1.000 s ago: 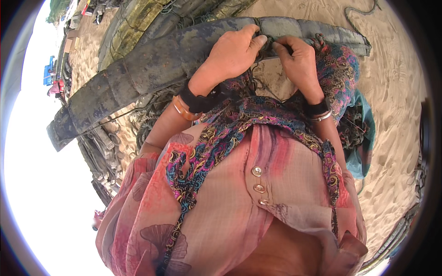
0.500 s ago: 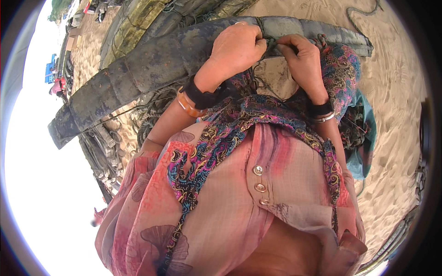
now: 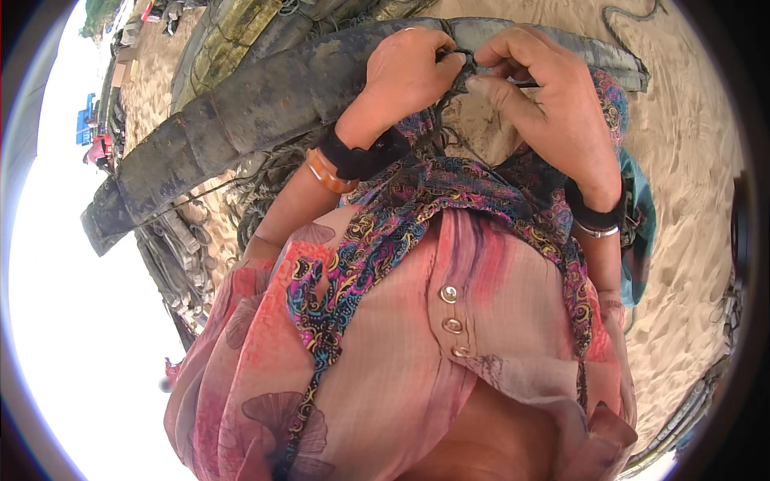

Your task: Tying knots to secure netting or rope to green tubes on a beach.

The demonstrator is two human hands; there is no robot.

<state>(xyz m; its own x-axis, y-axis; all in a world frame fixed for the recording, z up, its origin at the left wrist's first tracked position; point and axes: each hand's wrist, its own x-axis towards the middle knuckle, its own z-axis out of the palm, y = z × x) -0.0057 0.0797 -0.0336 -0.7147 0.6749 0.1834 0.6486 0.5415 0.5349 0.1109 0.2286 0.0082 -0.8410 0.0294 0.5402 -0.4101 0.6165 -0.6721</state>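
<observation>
A long, weathered dark float strip [image 3: 245, 112] crosses the upper middle. My left hand [image 3: 409, 76] is closed on dark knotted cord [image 3: 455, 80] at the strip's binding. My right hand [image 3: 545, 104] is just to the right, its index finger and thumb parted, its other fingers curled round a small dark item I cannot make out. Patterned cloth [image 3: 481, 184] lies over my lap below both hands. Loose cord hangs beneath the strip, over pale sand.
Mossy yellow-green floats [image 3: 220, 44] lie behind the strip. Piles of grey floats and ropes [image 3: 176, 264] are at the left, with a blue object [image 3: 84, 124] and red items beyond. A rope [image 3: 622, 16] lies on the sand [image 3: 682, 160]; teal fabric [image 3: 638, 264] is at right.
My right hand has moved toward me and rightward, its wrist lower and thumb and index finger spreading apart. My left hand has risen slightly, staying at the binding.
</observation>
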